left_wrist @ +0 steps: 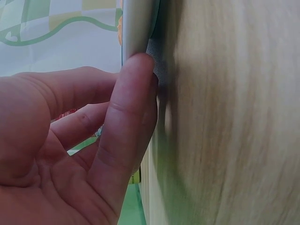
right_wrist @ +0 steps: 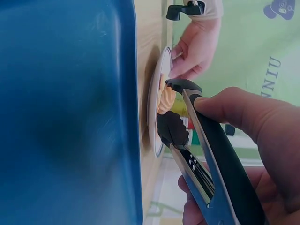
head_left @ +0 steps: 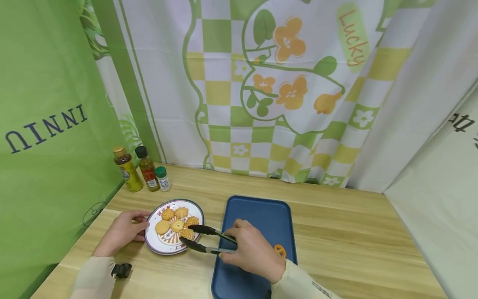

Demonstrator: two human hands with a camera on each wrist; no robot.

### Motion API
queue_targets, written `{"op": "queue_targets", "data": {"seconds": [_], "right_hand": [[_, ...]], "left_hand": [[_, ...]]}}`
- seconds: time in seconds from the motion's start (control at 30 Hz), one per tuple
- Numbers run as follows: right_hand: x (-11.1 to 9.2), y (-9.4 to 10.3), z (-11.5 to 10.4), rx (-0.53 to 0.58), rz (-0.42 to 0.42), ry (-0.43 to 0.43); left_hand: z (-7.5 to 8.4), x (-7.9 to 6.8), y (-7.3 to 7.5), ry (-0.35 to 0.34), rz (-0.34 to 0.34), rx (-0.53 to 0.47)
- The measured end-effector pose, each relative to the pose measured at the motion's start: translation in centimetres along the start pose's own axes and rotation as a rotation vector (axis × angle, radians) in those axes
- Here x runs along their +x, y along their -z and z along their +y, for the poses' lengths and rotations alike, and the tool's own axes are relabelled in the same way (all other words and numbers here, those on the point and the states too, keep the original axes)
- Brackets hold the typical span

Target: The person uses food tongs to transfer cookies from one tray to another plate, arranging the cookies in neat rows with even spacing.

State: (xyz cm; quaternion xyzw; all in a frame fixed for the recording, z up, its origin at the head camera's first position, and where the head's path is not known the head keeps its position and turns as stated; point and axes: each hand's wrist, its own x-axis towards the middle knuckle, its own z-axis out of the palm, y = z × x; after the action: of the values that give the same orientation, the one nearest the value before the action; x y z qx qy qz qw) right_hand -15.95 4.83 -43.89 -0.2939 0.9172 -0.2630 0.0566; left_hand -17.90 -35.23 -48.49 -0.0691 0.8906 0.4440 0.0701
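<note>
My left hand (head_left: 121, 230) pinches the left rim of a white patterned plate (head_left: 196, 209), thumb and fingers at its edge. In the left wrist view a finger (left_wrist: 126, 93) presses along the plate's pale side (left_wrist: 138, 28). Several golden piped cookies (head_left: 181, 212) and one smooth round cookie (head_left: 162, 227) lie on the plate. My right hand (head_left: 255, 251) grips black-tipped metal tongs (head_left: 198, 246). The tongs' tips are spread apart over the plate's right part, on either side of a swirled cookie (right_wrist: 167, 99); whether they touch it, I cannot tell.
A dark blue tray (head_left: 257, 211) lies right of the plate, beneath my right hand, with an orange pretzel-shaped piece (head_left: 279, 251) on it. Behind the plate stand a yellow-labelled bottle (head_left: 130, 174), a black-capped bottle (head_left: 149, 174) and a green-capped shaker (head_left: 163, 180). Curtains (head_left: 239, 83) hang behind the table.
</note>
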Motion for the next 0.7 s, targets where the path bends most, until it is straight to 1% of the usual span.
{"op": "queue_targets", "data": {"seconds": [0.17,0.27,0.5,0.7], "right_hand": [[1.3,-0.7,-1.1,-0.025,-0.018,0.039],[1.8,-1.2,-1.7,-0.051,-0.015,0.073],[2.7,-2.0,-2.7,-0.130,0.037,0.145],[3.2,-2.4,-3.0,-0.184,0.066,0.167]], "left_hand": [[0.0,0.1,0.0,-0.004,-0.001,-0.007],[0.0,0.1,0.0,-0.010,0.000,-0.016],[-0.2,0.1,0.0,-0.015,0.000,-0.026],[-0.2,0.1,0.0,-0.009,-0.002,-0.020]]}}
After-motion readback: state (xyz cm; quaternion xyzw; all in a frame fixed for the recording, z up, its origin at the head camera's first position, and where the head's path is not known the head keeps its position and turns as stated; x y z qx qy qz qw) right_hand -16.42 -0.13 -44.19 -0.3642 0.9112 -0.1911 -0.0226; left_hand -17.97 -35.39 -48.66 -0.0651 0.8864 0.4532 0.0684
